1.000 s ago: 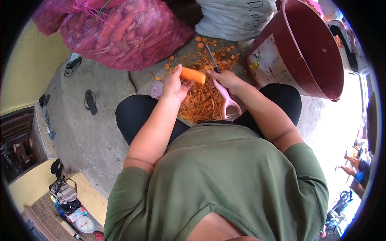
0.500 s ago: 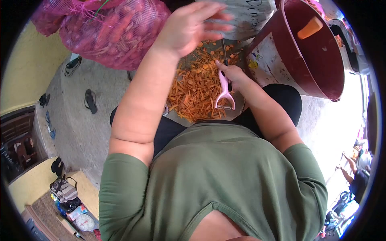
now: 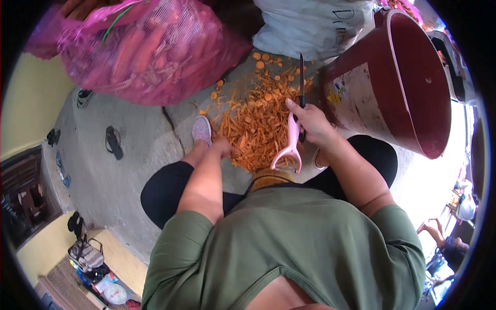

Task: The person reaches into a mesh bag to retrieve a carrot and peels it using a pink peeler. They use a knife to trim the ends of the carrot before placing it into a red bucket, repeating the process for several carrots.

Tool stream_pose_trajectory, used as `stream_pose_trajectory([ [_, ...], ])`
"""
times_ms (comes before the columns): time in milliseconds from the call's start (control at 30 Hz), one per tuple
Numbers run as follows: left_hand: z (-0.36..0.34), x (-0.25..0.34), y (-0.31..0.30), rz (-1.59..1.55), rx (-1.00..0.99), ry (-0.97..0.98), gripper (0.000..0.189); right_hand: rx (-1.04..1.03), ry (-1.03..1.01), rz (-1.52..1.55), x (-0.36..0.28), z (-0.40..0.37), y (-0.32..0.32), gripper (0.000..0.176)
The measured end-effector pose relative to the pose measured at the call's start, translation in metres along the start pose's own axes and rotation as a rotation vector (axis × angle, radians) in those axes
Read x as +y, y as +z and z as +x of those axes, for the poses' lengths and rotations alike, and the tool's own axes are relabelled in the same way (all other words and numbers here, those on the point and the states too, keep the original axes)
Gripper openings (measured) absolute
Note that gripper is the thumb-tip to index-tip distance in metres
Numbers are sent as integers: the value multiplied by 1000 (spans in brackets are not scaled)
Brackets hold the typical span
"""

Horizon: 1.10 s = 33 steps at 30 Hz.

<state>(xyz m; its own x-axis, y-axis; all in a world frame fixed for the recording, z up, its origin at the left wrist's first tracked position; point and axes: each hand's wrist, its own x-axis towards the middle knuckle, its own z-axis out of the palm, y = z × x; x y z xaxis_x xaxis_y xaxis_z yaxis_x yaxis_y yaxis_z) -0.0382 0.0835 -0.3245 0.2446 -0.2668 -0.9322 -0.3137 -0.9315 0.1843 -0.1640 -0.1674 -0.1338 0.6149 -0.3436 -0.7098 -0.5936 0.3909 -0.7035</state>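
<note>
Currently: R hand [image 3: 311,124] closed on 2 tools; L hand [image 3: 223,146] low at near-L edge of orange shredded peel heap [image 3: 258,121].
R grips pink plastic Y-shaped peeler [image 3: 293,137], forked head twd wearer, w/ black-handled thin-bladed knife [image 3: 301,75], blade pointing away. L grasp: can't tell, fingers unclear against peel. Heap lies on grey concrete floor [image 3: 98,160], betw. pink mesh sack of carrots [image 3: 155,57] & dark red round bucket [image 3: 385,62]; white sack w/ black lettering [image 3: 305,26] beyond.

"What's that person wearing?"

"An olive-green top [image 3: 305,232] with short sleeves [image 3: 181,245], its pointed, stitched neckline [image 3: 281,272] at six o'clock. Black bottoms [image 3: 168,188], too."

"And at ten o'clock?"

"A speckled pinkish shoe [image 3: 201,129], pale-rimmed."
</note>
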Motion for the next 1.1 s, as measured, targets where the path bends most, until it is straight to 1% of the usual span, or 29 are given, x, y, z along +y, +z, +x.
stream_pose_trajectory([
  [33, 2, 5, 1, 112, -100, 13, 20, -4, -5, 10, -7, -1, 1, 42],
  [133, 34, 2, 23, 239, -39, 11, 23, -6, 3, 45, -22, -2, 3, 40],
  [200, 46, -2, 36, 146, 155, 6, 23, 15, 22, 74, -32, -4, 3, 39],
  [233, 50, 0, 38, 96, 254, 4, 24, 46, 53, 95, -36, -5, 3, 34],
  [267, 54, 3, 39, 51, 249, -24, 26, 76, 84, 116, -38, -6, 3, 31],
  [300, 55, 8, 37, 6, 242, -52, 28, 55, 59, 133, -36, -4, 1, 30],
  [333, 57, 12, 37, -41, 235, -83, 30, -3, 81, 111, -31, 1, -7, 31],
  [400, 77, 11, 49, -21, 163, -75, 36, 3, 46, 192, -31, 5, -7, 31],
  [433, 84, 10, 53, -9, 128, -72, 40, -14, 71, 231, -27, 10, -9, 32],
  [500, 91, 12, 59, 5, 120, -120, 43, -46, 121, 314, -16, 18, -12, 32],
  [533, 91, 15, 58, 12, 120, -143, 44, -65, 171, 299, -16, 20, -10, 32],
  [600, 91, 23, 52, 8, 37, -200, 48, -102, 266, 266, -19, 23, -8, 33],
  [633, 91, 25, 50, 7, -5, -230, 49, -158, 248, 218, -21, 25, -8, 32],
  [733, 91, 24, 53, -68, 72, -222, 58, -327, 197, 74, -28, 26, -7, 32],
  [767, 89, 23, 51, -120, 72, -187, 60, -427, 194, 19, -31, 25, -10, 31],
  [833, 69, 30, 23, -224, 81, -118, 63, -475, 205, -63, -36, 22, -9, 30],
  [933, 50, 44, -12, -313, 154, -75, 51, -517, 190, -95, -39, 14, -9, 29],
  [967, 63, 38, -14, -463, 142, -5, 47, -463, 193, -76, -43, 11, -9, 29],
  [1000, 73, 32, -16, -612, 129, 68, 43, -362, 195, 12, -40, 9, -10, 28],
  [1067, 46, 53, -45, -798, 128, 217, 41, -85, 161, 127, -47, 6, -6, 23],
  [1100, 31, 63, -55, -918, 117, 252, 40, -26, 93, 166, -32, 19, -13, 24],
])
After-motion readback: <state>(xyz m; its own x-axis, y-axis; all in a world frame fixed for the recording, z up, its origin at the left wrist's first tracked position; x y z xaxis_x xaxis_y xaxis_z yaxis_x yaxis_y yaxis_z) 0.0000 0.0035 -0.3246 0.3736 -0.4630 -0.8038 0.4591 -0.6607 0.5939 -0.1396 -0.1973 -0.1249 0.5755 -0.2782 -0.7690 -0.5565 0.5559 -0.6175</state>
